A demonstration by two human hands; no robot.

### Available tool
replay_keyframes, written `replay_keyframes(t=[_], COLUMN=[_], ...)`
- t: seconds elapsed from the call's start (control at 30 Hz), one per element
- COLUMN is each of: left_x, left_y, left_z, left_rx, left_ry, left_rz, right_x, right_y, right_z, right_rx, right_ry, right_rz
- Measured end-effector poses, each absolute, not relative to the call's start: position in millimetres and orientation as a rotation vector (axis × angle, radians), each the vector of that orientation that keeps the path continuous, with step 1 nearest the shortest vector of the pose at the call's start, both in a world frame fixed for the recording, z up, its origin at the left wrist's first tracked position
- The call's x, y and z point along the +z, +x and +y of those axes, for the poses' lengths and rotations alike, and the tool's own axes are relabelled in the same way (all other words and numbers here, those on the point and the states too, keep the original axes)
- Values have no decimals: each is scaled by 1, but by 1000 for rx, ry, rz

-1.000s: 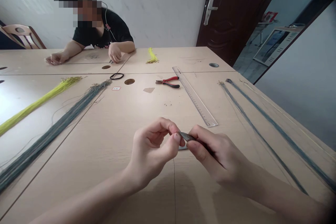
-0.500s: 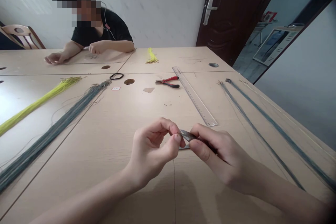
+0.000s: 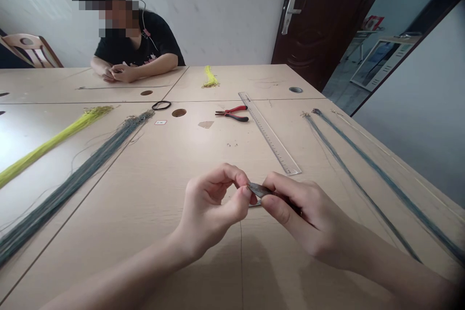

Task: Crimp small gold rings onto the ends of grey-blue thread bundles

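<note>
My left hand [image 3: 212, 206] and my right hand [image 3: 301, 213] meet low over the wooden table [image 3: 152, 179] near its front edge. The right hand grips a small metal pliers [image 3: 258, 189] whose grey tips point left. The left thumb and forefinger pinch a thin dark cord [image 3: 241, 252] right at those tips; the cord runs from the fingers toward me across the table. What sits between the pliers' tips is too small to tell.
A clear ruler [image 3: 269, 132] and red-handled pliers [image 3: 232, 114] lie beyond my hands. Grey cord bundles [image 3: 76, 174] and yellow cords [image 3: 47, 143] lie at left, more grey cords [image 3: 359, 179] at right. A person in black [image 3: 138, 43] sits across the table.
My hands have stayed almost still, the pliers tips edging slightly toward my left fingers. The person opposite has drawn both hands together in front of the chest.
</note>
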State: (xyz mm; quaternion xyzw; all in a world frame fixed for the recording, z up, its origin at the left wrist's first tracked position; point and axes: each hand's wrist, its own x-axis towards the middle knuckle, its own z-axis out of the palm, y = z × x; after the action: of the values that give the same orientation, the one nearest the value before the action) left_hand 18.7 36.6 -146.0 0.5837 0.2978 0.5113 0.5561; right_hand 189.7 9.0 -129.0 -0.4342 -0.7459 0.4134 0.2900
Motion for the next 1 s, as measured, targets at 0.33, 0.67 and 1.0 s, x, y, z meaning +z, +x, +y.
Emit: replay_keyframes(t=[0.33,0.67,1.0], left_x=[-146,-146,-146], left_y=[18,18,19], left_z=[37,36,37], left_rx=[1200,1197,1198], left_ry=[1374,1370,1383], left_rz=[695,702,690], right_x=[-125,-124,-124], right_y=[189,189,190], right_z=[9,9,8], right_rx=[1092,1093,1106], right_ry=[-1148,-1144,-1180], right_rz=[-2003,-1993,-2012])
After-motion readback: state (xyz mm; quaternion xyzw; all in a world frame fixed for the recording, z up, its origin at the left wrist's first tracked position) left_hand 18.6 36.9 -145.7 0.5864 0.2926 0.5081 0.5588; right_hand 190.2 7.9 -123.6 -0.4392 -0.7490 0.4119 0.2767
